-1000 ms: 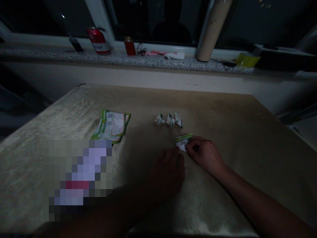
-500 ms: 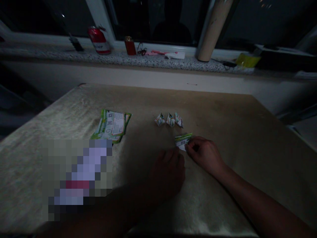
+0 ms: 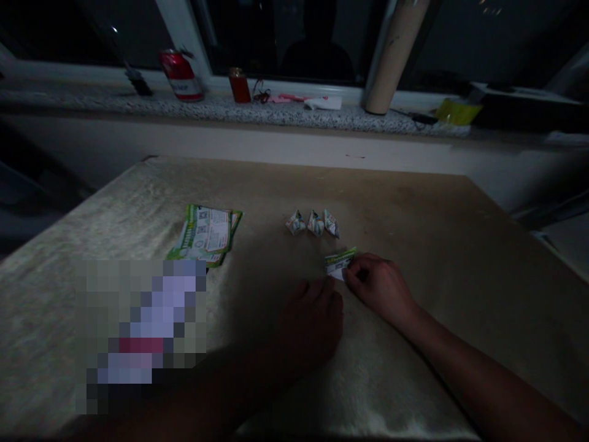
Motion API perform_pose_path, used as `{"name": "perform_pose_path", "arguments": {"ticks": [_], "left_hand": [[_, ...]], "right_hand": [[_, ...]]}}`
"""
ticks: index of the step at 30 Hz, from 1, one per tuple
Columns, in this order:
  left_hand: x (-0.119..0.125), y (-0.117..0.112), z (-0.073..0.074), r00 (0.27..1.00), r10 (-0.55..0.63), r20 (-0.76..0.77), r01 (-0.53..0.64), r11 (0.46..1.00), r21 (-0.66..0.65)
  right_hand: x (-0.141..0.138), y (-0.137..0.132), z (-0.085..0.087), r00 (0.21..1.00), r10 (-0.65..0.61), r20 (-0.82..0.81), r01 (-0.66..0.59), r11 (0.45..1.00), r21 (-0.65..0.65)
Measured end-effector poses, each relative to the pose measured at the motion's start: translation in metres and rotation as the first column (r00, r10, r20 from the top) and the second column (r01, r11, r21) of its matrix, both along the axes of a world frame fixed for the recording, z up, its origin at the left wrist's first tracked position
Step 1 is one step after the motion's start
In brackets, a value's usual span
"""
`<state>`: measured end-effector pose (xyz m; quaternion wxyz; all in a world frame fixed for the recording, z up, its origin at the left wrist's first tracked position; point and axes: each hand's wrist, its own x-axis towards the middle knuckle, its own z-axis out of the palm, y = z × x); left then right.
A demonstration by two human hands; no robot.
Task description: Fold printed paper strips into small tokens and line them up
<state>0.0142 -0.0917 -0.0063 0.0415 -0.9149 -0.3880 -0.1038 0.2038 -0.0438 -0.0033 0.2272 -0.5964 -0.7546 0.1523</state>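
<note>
A small green-and-white paper slip [image 3: 339,261] lies on the beige table [image 3: 414,209]. My right hand [image 3: 380,288] pinches the slip's right end with curled fingers. My left hand [image 3: 310,322] rests in shadow just below and left of the slip, its fingertips pressed at the slip's lower edge. Just beyond the slip, three small folded paper pieces [image 3: 313,222] sit in a row. Further left lies a stack of green-and-white paper sheets [image 3: 207,233].
A blurred patch [image 3: 142,325] covers something at the near left of the table. Behind the table a stone windowsill holds a red can [image 3: 181,75], a red lighter [image 3: 239,86], a cardboard tube [image 3: 391,55] and a yellow item [image 3: 458,112].
</note>
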Motion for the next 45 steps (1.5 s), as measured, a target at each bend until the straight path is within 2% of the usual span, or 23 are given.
{"name": "perform_pose_path", "arguments": {"ticks": [4,12,26,45], "left_hand": [[-0.0016,-0.0008,-0.0007,1.000,-0.019,-0.015,0.019,1.000,-0.016],[-0.0004,-0.0002,0.0005,0.999,0.017,0.033,-0.017,1.000,-0.005],[-0.0003,0.0011,0.0025,0.996,0.048,0.080,-0.043,0.997,-0.064],[-0.0017,0.0000,0.0049,0.994,0.034,0.101,-0.023,0.994,-0.108]], "right_hand": [[0.0003,0.0000,0.0003,1.000,0.013,-0.002,-0.013,1.000,-0.005],[0.0006,-0.0002,-0.0003,1.000,0.008,0.000,-0.008,1.000,0.004],[0.0010,0.0004,-0.0014,1.000,0.013,0.008,-0.014,1.000,0.000],[0.0010,0.0003,0.0000,0.999,0.022,0.043,-0.022,1.000,-0.004]]}}
